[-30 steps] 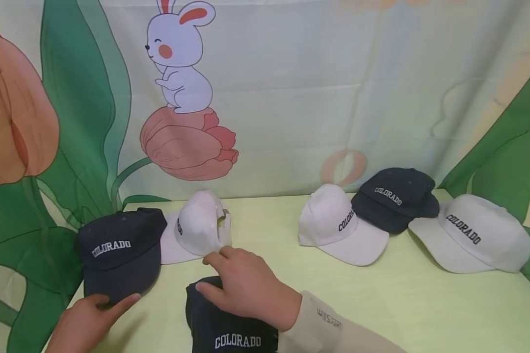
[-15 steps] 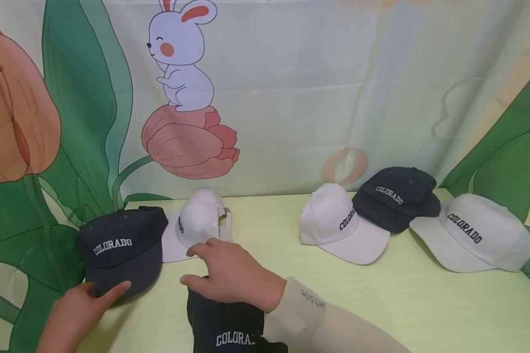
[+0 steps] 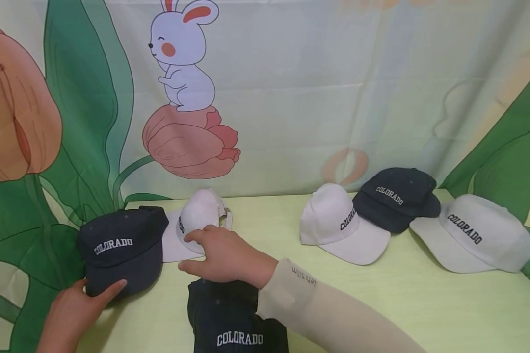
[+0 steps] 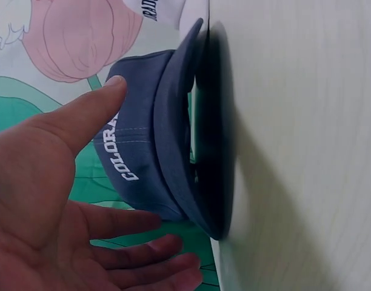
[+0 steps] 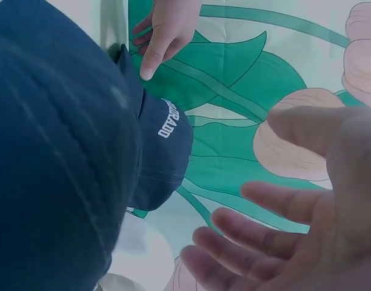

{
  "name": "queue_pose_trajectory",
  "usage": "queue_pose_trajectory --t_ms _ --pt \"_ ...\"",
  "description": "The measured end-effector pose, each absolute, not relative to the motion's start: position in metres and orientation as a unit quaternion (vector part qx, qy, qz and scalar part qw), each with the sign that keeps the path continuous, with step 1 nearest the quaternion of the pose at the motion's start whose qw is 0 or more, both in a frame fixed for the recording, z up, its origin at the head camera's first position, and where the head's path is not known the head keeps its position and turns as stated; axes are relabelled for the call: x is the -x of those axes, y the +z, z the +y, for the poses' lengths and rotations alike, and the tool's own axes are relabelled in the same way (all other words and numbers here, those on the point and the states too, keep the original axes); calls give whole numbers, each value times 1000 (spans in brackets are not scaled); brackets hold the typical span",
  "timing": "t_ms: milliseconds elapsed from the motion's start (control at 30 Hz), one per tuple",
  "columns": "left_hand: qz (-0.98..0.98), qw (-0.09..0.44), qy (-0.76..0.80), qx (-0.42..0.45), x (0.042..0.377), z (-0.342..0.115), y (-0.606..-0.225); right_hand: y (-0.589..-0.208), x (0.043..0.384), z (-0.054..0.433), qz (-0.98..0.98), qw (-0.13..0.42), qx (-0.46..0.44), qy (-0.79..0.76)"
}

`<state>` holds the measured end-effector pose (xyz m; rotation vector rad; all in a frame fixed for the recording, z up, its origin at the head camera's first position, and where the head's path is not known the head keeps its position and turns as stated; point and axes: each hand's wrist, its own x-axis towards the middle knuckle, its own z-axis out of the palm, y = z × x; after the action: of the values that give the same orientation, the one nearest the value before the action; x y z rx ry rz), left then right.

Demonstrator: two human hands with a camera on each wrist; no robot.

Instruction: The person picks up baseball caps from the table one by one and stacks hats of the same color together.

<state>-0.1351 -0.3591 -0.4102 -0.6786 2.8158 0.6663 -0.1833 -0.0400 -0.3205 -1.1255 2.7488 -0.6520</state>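
Observation:
In the head view a navy cap lettered COLORADO sits on the table at the left. My left hand is spread beside its brim, thumb apart from the fingers; the left wrist view shows no grip on the cap. Touching that cap's right side is a white cap, its strap opening facing right. My right hand hovers in front of the white cap, fingers loosely extended and holding nothing. Below that hand, at the near edge, a second navy cap is partly covered by my sleeve.
To the right stand a white cap, a navy cap behind it and another white cap, all lettered COLORADO. A printed cloth with a rabbit and tulips hangs behind the pale table.
My right hand has lifted off the near navy cap and moved up and left towards the white cap. My left hand has shifted slightly up and left. The caps stay about where they were.

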Motion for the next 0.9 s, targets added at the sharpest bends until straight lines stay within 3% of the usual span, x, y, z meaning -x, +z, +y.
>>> queue_pose_trajectory --t_ms 467,900 --pt "938 94 232 241 141 -371 -417 -317 201 -56 889 122 380 -223" --pt "941 86 240 224 147 -376 -417 -321 221 -66 893 150 354 -232"
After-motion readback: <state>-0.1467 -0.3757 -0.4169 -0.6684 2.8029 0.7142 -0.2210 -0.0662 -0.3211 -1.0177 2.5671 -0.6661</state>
